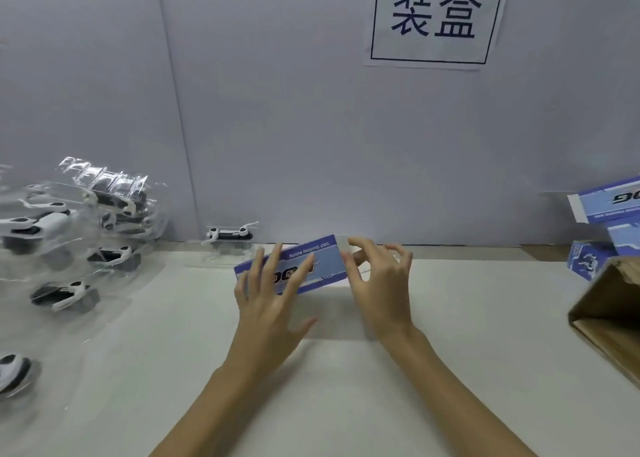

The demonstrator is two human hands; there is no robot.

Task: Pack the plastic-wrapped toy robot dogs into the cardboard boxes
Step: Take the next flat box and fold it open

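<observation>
The blue box (304,266) lies on the table (207,335). The left hand (268,300), fingers straight, steadies it; the right hand (377,283) pinches the end flap (341,247). Tuck squarely.

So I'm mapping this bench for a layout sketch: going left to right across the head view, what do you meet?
Pile of plastic-wrapped toy robot dogs → single wrapped dog by the wall → left hand → right hand → stacked blue boxes → brown carton.

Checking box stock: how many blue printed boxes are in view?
3: one blue box between the left hand and right hand, two stacked at the right edge. More may lie beyond the frame.
</observation>
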